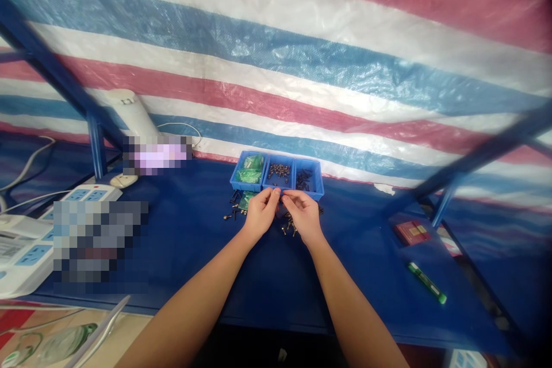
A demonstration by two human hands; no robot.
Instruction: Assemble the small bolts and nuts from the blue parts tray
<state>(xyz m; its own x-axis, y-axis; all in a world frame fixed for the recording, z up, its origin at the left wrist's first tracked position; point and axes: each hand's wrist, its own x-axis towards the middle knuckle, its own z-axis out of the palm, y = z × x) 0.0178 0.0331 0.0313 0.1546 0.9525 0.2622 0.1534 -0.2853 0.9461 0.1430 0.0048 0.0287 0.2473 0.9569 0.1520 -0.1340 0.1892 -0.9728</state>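
Forearms [194, 293], bare, two, extending toward the blue bins [295, 172]. Left hand [262, 213] and right hand [304, 215], just before the bins: fingers pinched narrow; whether holding anything, cannot tell. Bins, three, on bench [181, 230]: green packets [250, 172] left, brass-coloured parts [279, 171] middle, dark parts [304, 179] right. Loose brass-coloured pieces [283, 231]: before bins.

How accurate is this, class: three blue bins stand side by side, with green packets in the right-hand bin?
One detail is wrong: the head view shows green packets in the left-hand bin, not the right-hand bin. The three blue bins do stand side by side.
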